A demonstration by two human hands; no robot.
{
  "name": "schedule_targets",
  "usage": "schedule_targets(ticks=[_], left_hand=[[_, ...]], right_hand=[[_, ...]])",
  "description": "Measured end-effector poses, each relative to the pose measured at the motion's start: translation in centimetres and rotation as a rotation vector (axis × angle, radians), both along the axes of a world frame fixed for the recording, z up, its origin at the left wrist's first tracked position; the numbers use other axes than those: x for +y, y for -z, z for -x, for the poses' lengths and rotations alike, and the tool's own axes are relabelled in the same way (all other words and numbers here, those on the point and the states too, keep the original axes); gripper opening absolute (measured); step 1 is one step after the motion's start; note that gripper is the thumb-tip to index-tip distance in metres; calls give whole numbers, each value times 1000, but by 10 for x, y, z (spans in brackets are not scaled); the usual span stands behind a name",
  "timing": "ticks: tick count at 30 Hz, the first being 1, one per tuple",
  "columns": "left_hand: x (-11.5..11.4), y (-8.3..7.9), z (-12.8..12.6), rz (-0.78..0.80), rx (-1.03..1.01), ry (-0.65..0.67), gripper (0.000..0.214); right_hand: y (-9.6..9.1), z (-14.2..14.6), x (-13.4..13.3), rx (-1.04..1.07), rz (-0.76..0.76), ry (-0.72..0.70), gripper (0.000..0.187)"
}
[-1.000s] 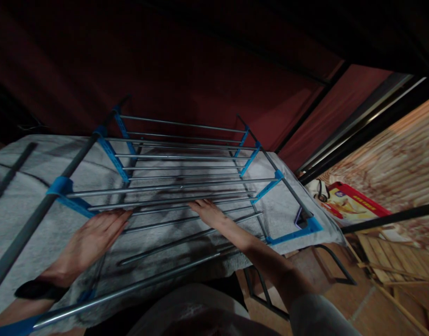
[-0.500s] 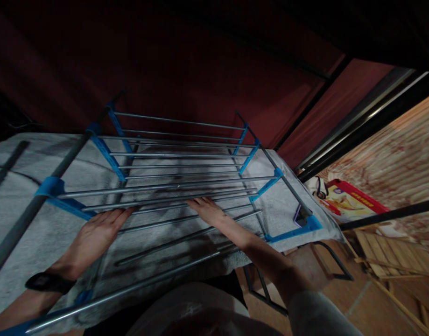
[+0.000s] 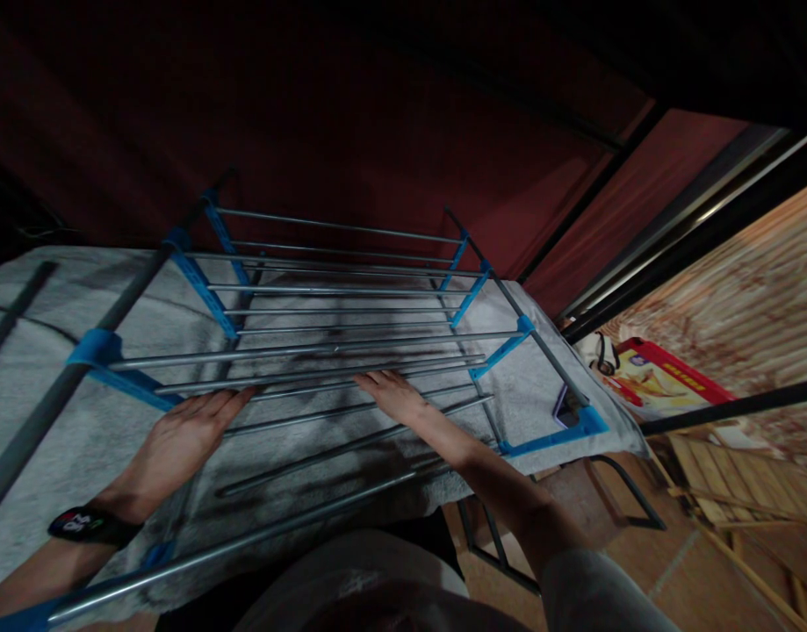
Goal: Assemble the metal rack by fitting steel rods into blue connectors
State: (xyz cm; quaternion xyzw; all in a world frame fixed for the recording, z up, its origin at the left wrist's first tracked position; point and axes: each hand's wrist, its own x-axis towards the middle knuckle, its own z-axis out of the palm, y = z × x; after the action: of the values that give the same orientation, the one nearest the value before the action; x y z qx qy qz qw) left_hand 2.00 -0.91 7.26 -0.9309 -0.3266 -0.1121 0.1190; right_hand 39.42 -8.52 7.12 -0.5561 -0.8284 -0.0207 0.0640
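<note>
A rack of grey metal tubes with blue plastic brackets [image 3: 204,290] lies on its side on a grey cloth. My left hand [image 3: 189,434] has its fingers over a metal tube [image 3: 311,377], close to that tube's left end by a blue bracket [image 3: 130,382]. Farther right, my right hand [image 3: 398,399] holds the same tube near its middle. Both thumbs are hidden under the hands. The tube's right end reaches a smaller blue bracket [image 3: 501,351]. Nearer to me, another tube [image 3: 324,456] lies slanted across the rack with its left end free.
The grey cloth [image 3: 21,421] covers the surface under the rack. A phone-like object [image 3: 564,408] lies by the right front corner bracket. Beyond are a red and yellow package [image 3: 666,377], a wooden slatted piece [image 3: 738,478] and a dark metal frame [image 3: 627,491]. A dark red curtain hangs behind.
Hardly anything differs. Both hands stay on the same tube, and the band on my left wrist now shows a lit display.
</note>
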Motion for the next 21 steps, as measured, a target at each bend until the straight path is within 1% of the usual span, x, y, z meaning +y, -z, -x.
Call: schedule_targets(ticks=[4,7,10,16,19,21], left_hand=[[-2,-2,-2,15,-21,-33,56],[-9,-9,-8,47,-39,-49,55],[-16,-17,-13,55,-28,-54,53],[-23,-22,-18,-14,-39,-66,51],[-29,-23,-14,-53,-74,-43,48],[-35,-21,-3,-18,-112,-8,41]], right_hand=[[1,-2,0,19,-18,3,38],[2,-4,-3,40,-45,-2,38],[6,-10,-6,51,-64,31,38],[9,-15,-9,44,-107,9,36],[8,-13,-10,70,-139,17,35],[8,-12,-11,84,-145,11,34]])
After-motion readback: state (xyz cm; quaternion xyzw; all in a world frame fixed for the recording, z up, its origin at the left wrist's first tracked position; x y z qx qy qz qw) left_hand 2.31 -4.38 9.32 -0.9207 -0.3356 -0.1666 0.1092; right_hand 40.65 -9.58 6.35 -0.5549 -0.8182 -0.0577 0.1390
